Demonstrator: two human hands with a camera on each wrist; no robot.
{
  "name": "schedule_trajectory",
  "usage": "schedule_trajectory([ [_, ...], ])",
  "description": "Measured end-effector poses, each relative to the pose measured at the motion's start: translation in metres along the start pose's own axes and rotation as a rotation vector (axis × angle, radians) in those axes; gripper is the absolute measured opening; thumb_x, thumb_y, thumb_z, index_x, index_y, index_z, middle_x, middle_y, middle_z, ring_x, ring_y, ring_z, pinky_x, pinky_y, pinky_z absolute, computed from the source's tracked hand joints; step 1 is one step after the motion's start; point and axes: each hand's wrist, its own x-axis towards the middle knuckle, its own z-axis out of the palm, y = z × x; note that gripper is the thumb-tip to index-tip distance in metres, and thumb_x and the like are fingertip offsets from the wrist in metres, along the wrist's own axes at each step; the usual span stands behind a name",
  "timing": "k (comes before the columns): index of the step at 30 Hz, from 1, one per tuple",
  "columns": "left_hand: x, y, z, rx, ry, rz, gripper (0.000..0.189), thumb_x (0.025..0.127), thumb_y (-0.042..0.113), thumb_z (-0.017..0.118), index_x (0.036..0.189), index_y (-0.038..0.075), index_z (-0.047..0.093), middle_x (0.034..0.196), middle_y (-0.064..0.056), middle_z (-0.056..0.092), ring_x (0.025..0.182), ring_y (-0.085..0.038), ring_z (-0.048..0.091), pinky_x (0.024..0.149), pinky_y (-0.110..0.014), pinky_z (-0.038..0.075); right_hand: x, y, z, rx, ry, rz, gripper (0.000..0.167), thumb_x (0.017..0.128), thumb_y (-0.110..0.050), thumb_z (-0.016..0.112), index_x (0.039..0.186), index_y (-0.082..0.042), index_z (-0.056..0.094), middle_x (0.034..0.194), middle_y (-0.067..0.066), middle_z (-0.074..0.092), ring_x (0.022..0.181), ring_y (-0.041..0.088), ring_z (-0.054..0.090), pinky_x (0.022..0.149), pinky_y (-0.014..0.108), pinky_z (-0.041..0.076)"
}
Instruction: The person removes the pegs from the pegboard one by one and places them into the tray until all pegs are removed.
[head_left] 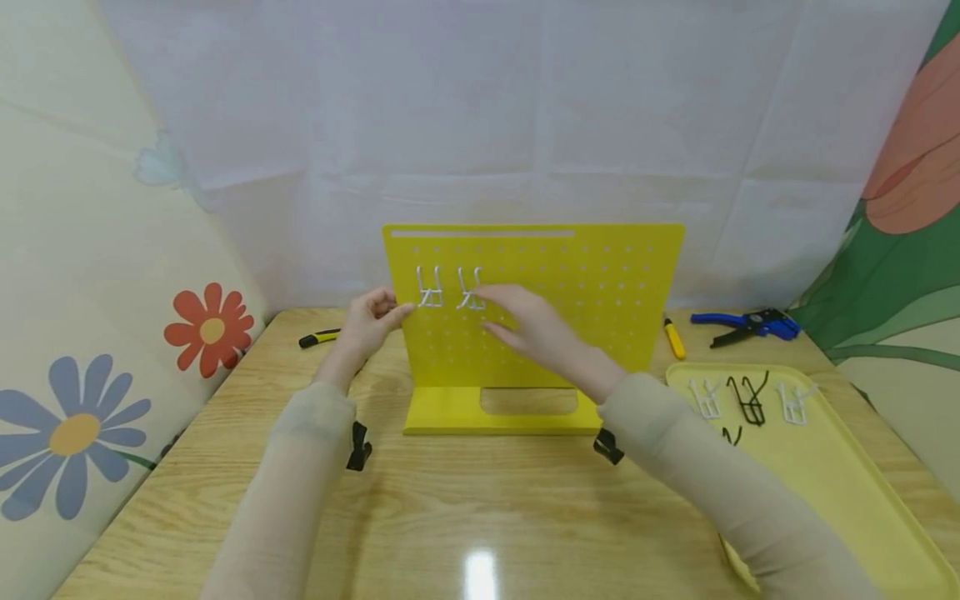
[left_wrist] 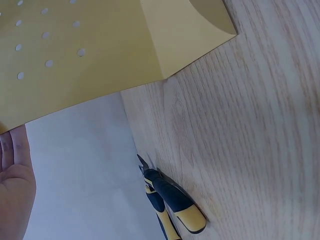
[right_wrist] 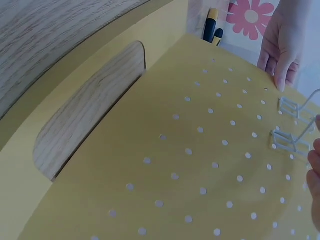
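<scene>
1. Head view: pale wood-grain tabletop [head_left: 480, 500], glossy, bare in front. Upright yellow pegboard [head_left: 585, 275] at centre; left hand [head_left: 367, 321] pinching its left edge, right hand [head_left: 528, 325] with fingers on the second of two white wire hooks [head_left: 470, 290]. Yellow tray [head_left: 862, 467] at right, near the table edge.
2. Left wrist view: pegboard's smooth edge, pliers [left_wrist: 172, 205] apart on the wood.
3. Right wrist view: round holes, wire hooks beside fingertips [right_wrist: 315, 162].

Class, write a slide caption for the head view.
Left hand steadies yellow pegboard; right hand touches second white hook.
</scene>
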Motion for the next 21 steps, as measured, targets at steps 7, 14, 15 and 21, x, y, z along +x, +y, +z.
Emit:
schedule_trajectory([
  [7, -0.001, 0.001, 0.0, -0.015, -0.002, -0.006, 0.022, 0.094, 0.017, 0.058, 0.099, -0.005, 0.055, 0.073, 0.022, 0.061, 0.075, 0.003, 0.06, 0.08, -0.028, 0.057, 0.011, -0.002, 0.011, -0.038, 0.0, -0.025, 0.035, 0.087, -0.005, 0.066, 0.121, 0.003, 0.059, 0.122, 0.015, 0.062, 0.115, 0.026, 0.058, 0.103, 0.03, 0.045],
  [14, -0.002, 0.001, 0.001, -0.028, -0.004, -0.005, 0.022, 0.093, 0.017, 0.058, 0.096, -0.004, 0.054, 0.073, 0.02, 0.062, 0.075, 0.002, 0.06, 0.074, -0.017, 0.055, 0.015, -0.003, 0.017, -0.058, 0.002, -0.023, 0.027, 0.089, -0.006, 0.064, 0.115, 0.001, 0.064, 0.117, 0.013, 0.066, 0.112, 0.025, 0.061, 0.101, 0.03, 0.047],
  [15, -0.002, 0.001, 0.001, -0.028, -0.005, -0.006, 0.021, 0.093, 0.017, 0.058, 0.096, -0.004, 0.054, 0.073, 0.02, 0.062, 0.075, 0.002, 0.06, 0.074, -0.017, 0.055, 0.015, -0.002, 0.017, -0.055, 0.005, -0.027, 0.025, 0.089, -0.005, 0.063, 0.113, 0.001, 0.065, 0.115, 0.013, 0.066, 0.111, 0.025, 0.061, 0.1, 0.03, 0.047],
  [21, -0.002, 0.001, 0.0, -0.036, -0.005, -0.009, 0.019, 0.093, 0.016, 0.059, 0.096, -0.003, 0.056, 0.074, 0.02, 0.062, 0.076, 0.003, 0.06, 0.075, -0.017, 0.055, 0.016, -0.002, 0.019, -0.07, 0.026, -0.063, 0.017, 0.089, -0.004, 0.062, 0.104, 0.0, 0.07, 0.108, 0.011, 0.069, 0.105, 0.023, 0.064, 0.096, 0.027, 0.05],
])
